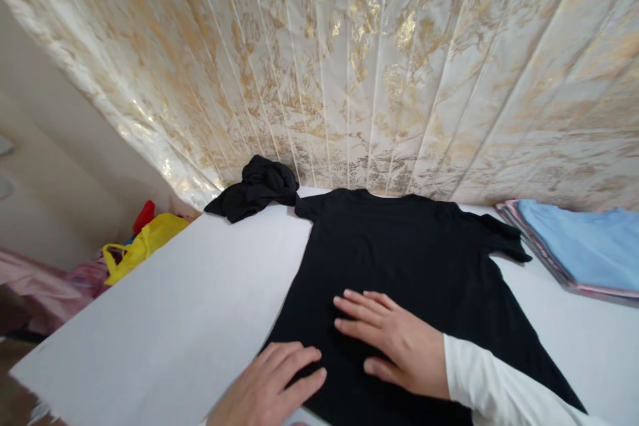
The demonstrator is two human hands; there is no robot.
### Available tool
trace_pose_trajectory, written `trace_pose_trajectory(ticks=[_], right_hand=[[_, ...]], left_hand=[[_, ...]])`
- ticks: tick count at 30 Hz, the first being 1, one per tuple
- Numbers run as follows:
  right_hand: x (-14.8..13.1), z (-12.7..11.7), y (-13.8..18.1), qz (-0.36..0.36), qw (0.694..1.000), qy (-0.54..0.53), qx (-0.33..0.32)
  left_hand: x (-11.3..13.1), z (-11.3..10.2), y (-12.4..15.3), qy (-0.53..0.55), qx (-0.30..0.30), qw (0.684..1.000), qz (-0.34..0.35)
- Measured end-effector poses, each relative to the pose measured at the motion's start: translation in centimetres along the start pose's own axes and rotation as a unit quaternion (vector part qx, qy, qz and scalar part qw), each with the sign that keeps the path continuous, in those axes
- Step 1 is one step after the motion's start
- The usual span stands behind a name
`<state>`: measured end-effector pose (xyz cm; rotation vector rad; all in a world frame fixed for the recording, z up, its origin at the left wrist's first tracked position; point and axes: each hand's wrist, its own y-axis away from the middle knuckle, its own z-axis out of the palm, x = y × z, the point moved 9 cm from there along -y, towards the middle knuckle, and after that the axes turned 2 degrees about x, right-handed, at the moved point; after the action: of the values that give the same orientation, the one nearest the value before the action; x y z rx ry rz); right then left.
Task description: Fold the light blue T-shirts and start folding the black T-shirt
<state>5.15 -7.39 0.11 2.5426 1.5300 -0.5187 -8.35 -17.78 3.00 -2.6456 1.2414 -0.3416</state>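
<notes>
A black short-sleeved T-shirt [399,253] lies spread out on a white table, its neckline toward the curtain and its sleeves out to both sides. My right hand [394,339] rests over the lower middle of the shirt, fingers extended and pointing left, with a white sleeve behind the wrist. At the shirt's lower left edge is my left hand [272,383], palm down, its fingers apart and reaching onto the black cloth. Neither hand grips anything that I can see. The shirt's near hem is partly hidden by the hands and the frame's lower edge.
A crumpled black garment [259,190] sits at the table's back left. On the right lies a stack of folded clothes [584,239], light blue on top. A gold-patterned curtain [349,66] hangs behind the white table [200,299]. Beyond its left edge is a yellow bag [144,243].
</notes>
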Motion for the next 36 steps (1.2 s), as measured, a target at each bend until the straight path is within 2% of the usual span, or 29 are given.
trace_pose_trajectory(ticks=[1,4,5,6,9,10,11,14,15,18,20,22,24,27,29,32,34,36], right_hand=[[-0.5,0.4,0.7,0.000,1.000,-0.006,-0.005],[1.4,-0.5,2.6,0.140,0.989,0.028,0.050],[1.5,-0.8,3.1,0.161,0.984,0.033,0.065],[0.8,-0.7,3.5,0.149,0.986,0.024,0.066],[-2.0,0.7,4.3,0.055,0.998,-0.034,0.019],[-2.1,0.9,4.8,0.048,0.998,-0.044,0.011],[-1.5,0.8,5.4,0.064,0.997,-0.043,0.014],[2.5,-0.9,8.2,0.180,0.982,0.009,0.062],[3.2,-1.3,9.0,0.192,0.979,0.019,0.069],[2.4,-1.2,10.3,0.163,0.985,0.017,0.060],[1.2,-0.6,10.3,0.130,0.991,0.009,0.040],[1.1,-0.4,10.0,0.116,0.993,0.016,0.025],[3.0,-1.1,10.2,0.148,0.987,0.046,0.031],[5.9,-3.2,11.5,0.211,0.970,0.095,0.073],[5.6,-3.5,12.1,0.186,0.975,0.084,0.086],[4.0,-2.6,12.2,0.122,0.990,0.034,0.063],[4.4,-3.1,12.5,0.147,0.986,0.034,0.073],[5.2,-4.7,13.2,0.198,0.972,0.043,0.116]], left_hand=[[-0.2,0.1,0.0,-0.009,0.005,1.000,-0.005],[-1.1,0.2,0.0,-0.017,0.013,0.999,-0.047],[-1.2,0.1,0.0,-0.018,0.014,0.998,-0.057],[-0.9,0.0,-0.1,-0.016,0.018,0.998,-0.049],[1.1,-0.4,-0.9,0.015,0.015,1.000,0.007],[1.8,-0.4,-1.2,0.035,0.010,0.999,0.021],[2.3,-0.4,-1.5,0.056,0.002,0.998,0.026],[3.0,-0.1,-2.4,0.106,-0.018,0.994,0.006],[3.1,0.0,-2.7,0.113,-0.019,0.993,0.000],[4.0,0.9,-4.3,0.116,-0.017,0.993,0.022],[5.4,1.8,-5.8,0.104,-0.010,0.992,0.067],[7.0,3.1,-7.3,0.092,-0.012,0.989,0.116],[8.1,4.3,-8.5,0.086,-0.022,0.986,0.144],[8.7,5.2,-9.7,0.081,-0.022,0.986,0.147],[9.2,5.2,-10.2,0.077,0.000,0.985,0.152],[10.2,5.1,-10.9,0.073,0.035,0.982,0.172],[10.9,5.4,-11.3,0.068,0.031,0.981,0.181],[11.3,5.9,-11.9,0.058,0.013,0.982,0.181]])
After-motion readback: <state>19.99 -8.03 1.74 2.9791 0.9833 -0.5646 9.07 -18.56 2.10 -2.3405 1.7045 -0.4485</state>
